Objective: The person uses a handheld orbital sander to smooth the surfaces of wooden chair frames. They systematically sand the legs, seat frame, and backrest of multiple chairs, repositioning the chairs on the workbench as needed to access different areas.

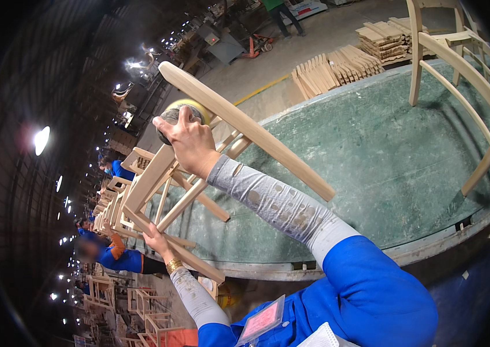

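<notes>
A pale wooden chair frame [277,151] lies tipped over on a green work table, its legs and rails pointing several ways. My right hand [190,141] is closed over a round palm sander [167,122] with a dark grip and a yellow rim. The sander sits against the frame's wood near the upper end of a long leg; my fingers hide part of it. Lower down, my left hand [157,242] is wrapped round a rail of the same frame, next to a corner joint. Grey sleeves cover both my forearms.
The worn green table [372,156] stretches to the right, where another wooden chair [447,87] stands. Stacked wooden parts [337,69] lie beyond its far edge. More chair frames line the left, near a co-worker in blue [120,257]. A red pallet jack [255,46] stands farther off.
</notes>
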A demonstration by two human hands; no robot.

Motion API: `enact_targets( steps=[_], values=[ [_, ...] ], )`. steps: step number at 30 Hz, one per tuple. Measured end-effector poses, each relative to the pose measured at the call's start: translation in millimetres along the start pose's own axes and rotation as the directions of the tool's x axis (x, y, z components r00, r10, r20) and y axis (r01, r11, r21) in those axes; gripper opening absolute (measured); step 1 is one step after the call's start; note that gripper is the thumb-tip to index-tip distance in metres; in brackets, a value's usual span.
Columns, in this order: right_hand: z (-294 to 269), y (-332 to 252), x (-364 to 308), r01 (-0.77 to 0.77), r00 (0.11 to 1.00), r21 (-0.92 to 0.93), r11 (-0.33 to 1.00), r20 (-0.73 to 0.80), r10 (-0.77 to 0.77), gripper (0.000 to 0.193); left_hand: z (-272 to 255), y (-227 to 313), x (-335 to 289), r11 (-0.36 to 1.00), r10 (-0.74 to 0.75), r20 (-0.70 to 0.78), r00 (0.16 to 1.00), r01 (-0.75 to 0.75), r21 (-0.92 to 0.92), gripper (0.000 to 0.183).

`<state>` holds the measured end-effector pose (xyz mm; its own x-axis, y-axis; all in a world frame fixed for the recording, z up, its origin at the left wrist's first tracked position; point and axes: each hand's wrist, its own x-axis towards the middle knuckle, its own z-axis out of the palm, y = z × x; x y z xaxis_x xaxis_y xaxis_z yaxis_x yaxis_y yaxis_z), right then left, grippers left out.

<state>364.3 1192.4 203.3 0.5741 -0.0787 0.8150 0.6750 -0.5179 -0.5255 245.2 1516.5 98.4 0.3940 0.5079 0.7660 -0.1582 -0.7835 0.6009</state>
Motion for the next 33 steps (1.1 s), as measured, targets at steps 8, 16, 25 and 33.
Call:
enact_targets(
  steps=[8,16,25,33],
  values=[
    [4,11,-37,0.020,0.995,-0.067,0.998,0.095,-0.013,0.055,-13,-8,3,0.997,-0.072,0.010,0.997,0.071,0.027,0.035],
    [5,0,-12,-0.006,0.992,-0.112,0.994,0.128,0.020,0.057,-11,-9,3,0.999,-0.053,0.016,0.998,0.052,0.009,0.034],
    [12,-14,7,0.069,0.982,-0.102,0.992,0.180,-0.050,0.055,-4,-6,2,0.999,-0.038,0.001,0.999,0.038,0.009,0.035],
    [3,-2,5,0.023,0.983,0.056,0.998,0.181,-0.033,0.057,-16,-12,-1,0.998,-0.027,0.003,1.000,0.027,0.062,0.036]
  ],
)
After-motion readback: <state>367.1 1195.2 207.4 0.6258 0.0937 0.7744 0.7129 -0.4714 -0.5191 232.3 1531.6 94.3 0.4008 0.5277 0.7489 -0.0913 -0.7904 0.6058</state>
